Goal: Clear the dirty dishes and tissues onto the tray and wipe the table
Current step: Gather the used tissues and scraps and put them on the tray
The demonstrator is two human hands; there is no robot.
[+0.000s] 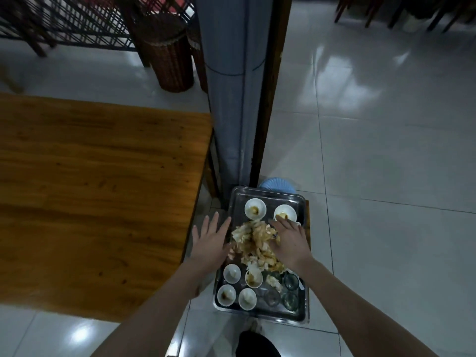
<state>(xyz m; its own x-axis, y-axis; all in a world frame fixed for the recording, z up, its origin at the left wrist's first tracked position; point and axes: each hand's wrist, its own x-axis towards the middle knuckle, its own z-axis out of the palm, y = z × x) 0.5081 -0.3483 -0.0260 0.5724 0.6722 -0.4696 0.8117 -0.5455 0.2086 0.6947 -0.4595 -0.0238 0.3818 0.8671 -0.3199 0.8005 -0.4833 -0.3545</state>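
The metal tray (258, 314) sits at lower centre, its left rim close to the wooden table (90, 189) edge and its far end against a grey pillar (231, 99). Open tiled floor (386, 150) spreads to the right. The left hand (210, 240) hovers in the narrow gap with fingers straight and spread. The right hand (289, 240) lies flat on the soiled tissues (253, 243) heaped mid-tray. White bowls (255, 208) and glasses (291, 282) crowd both ends. A blue ribbed object (277, 185) shows behind the tray.

No readable text, labels, brands, numbers or signs anywhere.
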